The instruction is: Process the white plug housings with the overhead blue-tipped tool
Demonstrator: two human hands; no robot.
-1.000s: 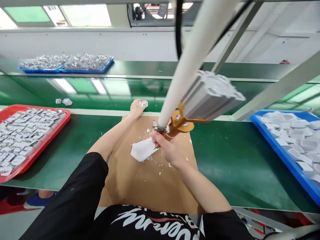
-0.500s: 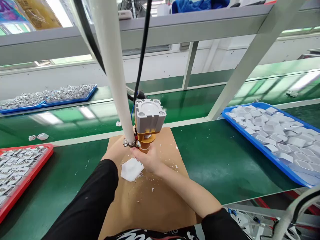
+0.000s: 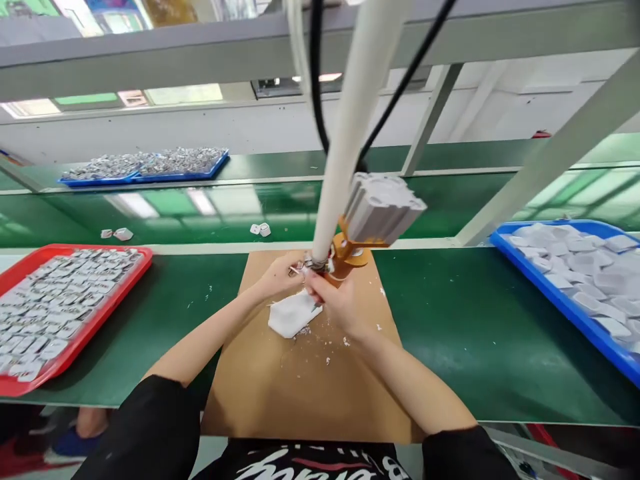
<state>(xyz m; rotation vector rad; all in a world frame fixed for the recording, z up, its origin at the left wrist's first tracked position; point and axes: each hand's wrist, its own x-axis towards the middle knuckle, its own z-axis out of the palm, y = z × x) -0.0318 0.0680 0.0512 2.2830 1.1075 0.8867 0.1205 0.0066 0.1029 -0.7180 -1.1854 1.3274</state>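
Observation:
My right hand [image 3: 337, 300] is wrapped round the orange body of a tool [image 3: 345, 257] topped with a grey square aluminium cylinder [image 3: 385, 208]. A thick white hose [image 3: 345, 140] is clamped beside the tool's body. My left hand [image 3: 284, 277] is closed just left of the hose clamp, close to my right fingers. A small metallic bit shows at its fingertips, but what it holds is mostly hidden. Below both hands a flat white many-sided piece [image 3: 293, 315] lies on a brown board [image 3: 300, 393], among white shavings.
On the left stands a red tray [image 3: 143, 263] of small white parts with metal. To the right, a blue tray [image 3: 565, 300] holds white shells. Blue trays [image 3: 175, 176] of metal pieces sit farther back. Several loose white parts [image 3: 260, 229] lie behind the board. Black cables [image 3: 405, 83] hang overhead.
The view has swung, so the tool appears farther right and more tilted. My left hand, earlier mostly behind the hose, now shows left of it. My right hand keeps its grip.

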